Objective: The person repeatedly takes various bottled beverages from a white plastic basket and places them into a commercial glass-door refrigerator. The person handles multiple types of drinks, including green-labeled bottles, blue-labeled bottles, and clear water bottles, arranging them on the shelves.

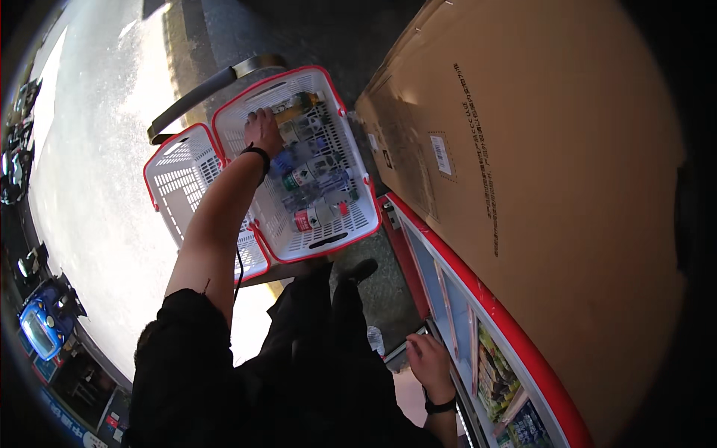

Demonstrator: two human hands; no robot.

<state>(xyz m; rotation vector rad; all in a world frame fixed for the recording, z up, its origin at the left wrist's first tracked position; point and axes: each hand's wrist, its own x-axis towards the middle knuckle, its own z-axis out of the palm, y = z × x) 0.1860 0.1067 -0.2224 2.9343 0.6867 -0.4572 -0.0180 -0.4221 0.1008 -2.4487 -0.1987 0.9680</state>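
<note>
My left hand [263, 133], with a dark band at its wrist, reaches into a white plastic basket [342, 237] with a red rim. Its fingers are bent down beside the base of a bottle of amber drink [297, 107]; their tips and anything in them are hidden. Several clear bottles lie side by side in that basket, among them a green-labelled bottle [300, 178] and a red-labelled bottle [320, 215]. Down at the lower right, my right hand [431, 366] hangs beside a red-edged display chest [478, 291], its fingers loosely apart and nothing visible in them.
A second white basket [179, 196] adjoins the first on its left. Behind them curves a dark handle [196, 97]. A large cardboard box [567, 187] fills the right side, above the chest. Clear crumpled plastic [376, 340] lies near my legs. Far left stands a blue vehicle [43, 328].
</note>
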